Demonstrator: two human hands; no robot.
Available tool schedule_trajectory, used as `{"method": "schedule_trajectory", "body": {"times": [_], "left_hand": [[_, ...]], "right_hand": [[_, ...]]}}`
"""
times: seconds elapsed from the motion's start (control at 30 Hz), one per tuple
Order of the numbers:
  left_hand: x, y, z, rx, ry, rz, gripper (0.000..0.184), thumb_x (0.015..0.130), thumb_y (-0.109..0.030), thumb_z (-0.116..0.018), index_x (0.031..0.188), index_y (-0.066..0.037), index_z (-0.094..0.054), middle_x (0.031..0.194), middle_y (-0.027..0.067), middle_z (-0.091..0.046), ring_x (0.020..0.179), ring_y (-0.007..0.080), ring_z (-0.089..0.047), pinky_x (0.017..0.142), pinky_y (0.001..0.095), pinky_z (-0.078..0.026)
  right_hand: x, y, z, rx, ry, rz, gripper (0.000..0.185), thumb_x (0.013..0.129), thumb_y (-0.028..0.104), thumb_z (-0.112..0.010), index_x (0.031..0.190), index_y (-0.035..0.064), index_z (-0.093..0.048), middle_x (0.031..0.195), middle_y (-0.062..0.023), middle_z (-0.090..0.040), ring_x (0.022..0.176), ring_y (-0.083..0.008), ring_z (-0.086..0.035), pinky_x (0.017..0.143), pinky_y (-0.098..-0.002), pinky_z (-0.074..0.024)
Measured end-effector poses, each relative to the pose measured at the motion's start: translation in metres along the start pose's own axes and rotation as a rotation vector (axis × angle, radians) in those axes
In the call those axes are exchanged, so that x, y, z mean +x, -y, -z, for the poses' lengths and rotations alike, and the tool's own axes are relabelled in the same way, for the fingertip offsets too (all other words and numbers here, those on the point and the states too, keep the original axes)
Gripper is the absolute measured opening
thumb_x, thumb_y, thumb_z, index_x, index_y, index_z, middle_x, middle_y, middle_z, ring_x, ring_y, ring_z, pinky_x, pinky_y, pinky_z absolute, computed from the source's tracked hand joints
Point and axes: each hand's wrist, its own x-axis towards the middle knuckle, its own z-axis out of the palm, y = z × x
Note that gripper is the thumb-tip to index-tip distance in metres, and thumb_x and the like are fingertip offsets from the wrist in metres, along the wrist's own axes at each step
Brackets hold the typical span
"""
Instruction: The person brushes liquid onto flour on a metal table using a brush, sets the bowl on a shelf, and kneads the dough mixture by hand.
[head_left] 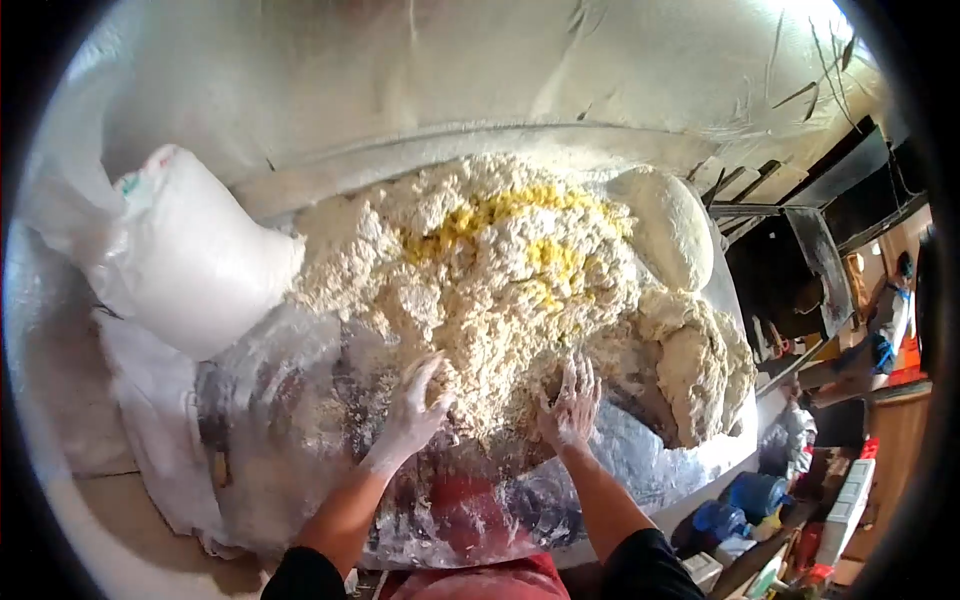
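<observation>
Yellow bits [455,230] streak the crumbly dough mix [480,325], which is heaped across the middle of the counter [640,455] and runs toward its far edge. The left hand [418,405] touches the heap's near side, fingers loosely curved and thumb apart; whether its palm has any dough is hidden. The right hand [570,402] lies beside it against the same side, fingers outstretched and slightly parted, gripping nothing visible.

The near side looks loose, so a hard pull could send crumbs over the near edge. A sideways push might shove the rough dough lump [695,375] off the right edge, which it lies close to. The smooth dough lump [675,225] sits toward the far right corner. At the left end, the white sack [200,260] meets the heap; knocking it could tip it over.
</observation>
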Motion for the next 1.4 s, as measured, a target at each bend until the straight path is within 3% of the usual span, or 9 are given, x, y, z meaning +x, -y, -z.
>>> {"method": "schedule_trajectory", "body": {"times": [0.33,0.57,0.8,0.83,0.9,0.97,1.1,1.27,1.4], "left_hand": [[-0.026,0.099,0.087,-0.477,-0.248,0.827,0.062,0.105,-0.041,-0.054,0.157,-0.011,-0.035,0.161,0.0079,-0.037,0.145,0.0250,-0.038,0.118,0.0388,-0.030],[0.074,0.147,0.110,-0.736,-0.499,0.667,0.072,0.106,-0.052,-0.047,0.157,-0.004,-0.033,0.163,0.0108,-0.033,0.149,0.0237,-0.032,0.122,0.0403,-0.028],[0.181,0.180,0.102,0.469,-0.169,-0.053,0.074,0.098,-0.038,-0.066,0.156,-0.003,-0.034,0.159,0.0138,-0.037,0.147,0.0288,-0.035,0.120,0.0420,-0.034],[0.205,0.131,0.098,-0.386,-0.336,0.346,0.072,0.097,-0.033,-0.068,0.155,-0.005,-0.036,0.157,0.0145,-0.040,0.145,0.0287,-0.038,0.117,0.0447,-0.038],[0.240,0.120,0.091,-1.172,-0.278,0.595,0.073,0.094,-0.040,-0.071,0.154,-0.011,-0.042,0.151,0.0167,-0.048,0.141,0.0304,-0.044,0.108,0.0541,-0.047],[0.255,0.056,0.094,-1.008,-0.149,0.731,0.072,0.093,-0.043,-0.072,0.152,-0.012,-0.045,0.150,0.0166,-0.050,0.140,0.0306,-0.045,0.109,0.0555,-0.045],[0.252,0.016,0.061,-0.567,-0.034,0.677,0.083,0.093,-0.059,-0.065,0.153,-0.008,-0.039,0.148,0.0239,-0.049,0.131,0.0296,-0.056,0.108,0.0487,-0.048],[0.191,-0.025,0.062,-0.452,0.161,0.231,0.056,0.099,-0.021,-0.066,0.151,-0.007,-0.046,0.141,0.0172,-0.058,0.134,0.0249,-0.054,0.112,0.0397,-0.046],[0.114,-0.028,0.061,-0.191,0.197,0.057,0.054,0.095,-0.006,-0.064,0.146,0.001,-0.048,0.134,0.0188,-0.064,0.128,0.0246,-0.058,0.108,0.0387,-0.047]], "right_hand": [[0.058,-0.075,0.001,0.499,-0.401,0.127,0.073,0.098,0.036,-0.065,0.154,-0.0006,-0.035,0.154,-0.0263,-0.039,0.143,-0.0394,-0.039,0.117,-0.0487,-0.0338],[0.174,-0.096,0.007,0.897,-0.279,-0.357,0.067,0.107,0.043,-0.046,0.158,0.0045,-0.029,0.166,-0.0205,-0.022,0.149,-0.0355,-0.029,0.123,-0.0446,-0.0247],[0.255,-0.027,0.065,1.609,0.078,-0.737,0.085,0.098,0.061,-0.052,0.161,0.0109,-0.024,0.158,-0.0171,-0.035,0.128,-0.0345,-0.053,0.094,-0.0543,-0.0535],[0.259,-0.008,0.077,1.573,0.072,-0.750,0.084,0.098,0.059,-0.053,0.160,0.0097,-0.025,0.156,-0.0172,-0.038,0.120,-0.0317,-0.061,0.089,-0.0514,-0.0574],[0.266,-0.009,0.063,1.662,0.246,-0.403,0.077,0.098,0.059,-0.055,0.151,0.0050,-0.039,0.146,-0.0166,-0.048,0.119,-0.0283,-0.062,0.092,-0.0495,-0.0579],[0.264,0.024,0.064,1.461,0.340,-0.562,0.082,0.096,0.066,-0.052,0.144,-0.0013,-0.046,0.137,-0.0238,-0.055,0.119,-0.0328,-0.062,0.098,-0.0488,-0.0566],[0.266,0.103,0.076,0.731,0.459,0.156,0.101,0.091,0.076,-0.052,0.158,0.0056,-0.026,0.142,-0.0311,-0.052,0.072,-0.0185,-0.066,0.068,-0.0338,-0.0591],[0.204,0.115,0.041,0.119,0.106,0.631,0.100,0.092,0.084,-0.034,0.165,0.0223,-0.007,0.166,-0.0263,-0.017,0.111,-0.0315,-0.062,0.103,-0.0435,-0.0528],[0.166,0.111,0.086,0.071,0.336,0.777,0.089,0.094,0.079,-0.038,0.163,0.0245,-0.022,0.167,-0.0152,-0.026,0.154,-0.0345,-0.023,0.126,-0.0548,-0.0225]]}}
